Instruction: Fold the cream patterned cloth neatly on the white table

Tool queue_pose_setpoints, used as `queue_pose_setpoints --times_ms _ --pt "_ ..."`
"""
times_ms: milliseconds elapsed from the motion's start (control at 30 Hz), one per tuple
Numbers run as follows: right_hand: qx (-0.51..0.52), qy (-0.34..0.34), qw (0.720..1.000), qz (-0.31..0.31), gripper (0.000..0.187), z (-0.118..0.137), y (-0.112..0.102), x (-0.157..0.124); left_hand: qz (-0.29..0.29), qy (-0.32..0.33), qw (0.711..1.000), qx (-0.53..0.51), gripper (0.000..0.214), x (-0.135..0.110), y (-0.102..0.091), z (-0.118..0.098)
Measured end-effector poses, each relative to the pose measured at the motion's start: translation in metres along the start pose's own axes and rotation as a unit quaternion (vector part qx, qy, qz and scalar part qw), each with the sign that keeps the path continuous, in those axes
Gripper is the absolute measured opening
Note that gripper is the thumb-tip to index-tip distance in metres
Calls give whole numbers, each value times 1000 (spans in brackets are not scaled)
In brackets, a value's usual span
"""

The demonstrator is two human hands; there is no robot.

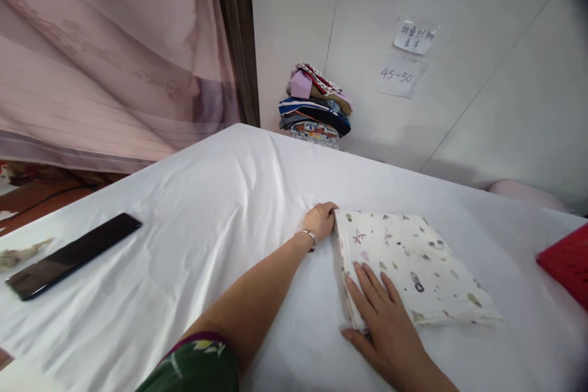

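Observation:
A folded white cloth with a small scattered print lies flat on the white-covered table. At its far left corner is my left hand, its fingers curled and closed on the cloth's edge; the fingertips are partly hidden. My right hand rests flat on the near left part of the cloth, fingers stretched out, with the thumb off the cloth's near edge. A bracelet circles my left wrist.
A long black glossy object lies at the left beside a small pale item. Folded clothes are stacked against the wall at the far edge. Something red sits at the right. A pink curtain hangs at the left.

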State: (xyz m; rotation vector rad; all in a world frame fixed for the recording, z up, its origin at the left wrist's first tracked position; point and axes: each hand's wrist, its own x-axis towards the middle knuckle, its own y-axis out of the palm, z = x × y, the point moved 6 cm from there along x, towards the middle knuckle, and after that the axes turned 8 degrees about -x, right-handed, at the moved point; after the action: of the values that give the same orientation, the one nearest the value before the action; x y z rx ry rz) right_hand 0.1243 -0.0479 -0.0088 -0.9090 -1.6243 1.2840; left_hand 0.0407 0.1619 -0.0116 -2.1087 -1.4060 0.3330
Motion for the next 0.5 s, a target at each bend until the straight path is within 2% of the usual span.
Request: queue_pose_setpoints --times_ms 133,267,333,400,500 --pt "8 -8 1000 -11 66 0 -1 -1 7 10 1000 3 35 0 0 0" --pt "11 -15 1000 -14 64 0 1 -2 24 109 993 -25 52 0 4 -6" --pt "14 -14 1000 -13 64 0 1 -2 46 144 987 -49 51 1 9 -7" --pt "13 -14 1000 -8 63 0 1 -1 53 148 985 -73 47 2 12 -5" --pt "4 -13 1000 1 63 1 1 -1 30 125 987 -96 43 6 12 -1"
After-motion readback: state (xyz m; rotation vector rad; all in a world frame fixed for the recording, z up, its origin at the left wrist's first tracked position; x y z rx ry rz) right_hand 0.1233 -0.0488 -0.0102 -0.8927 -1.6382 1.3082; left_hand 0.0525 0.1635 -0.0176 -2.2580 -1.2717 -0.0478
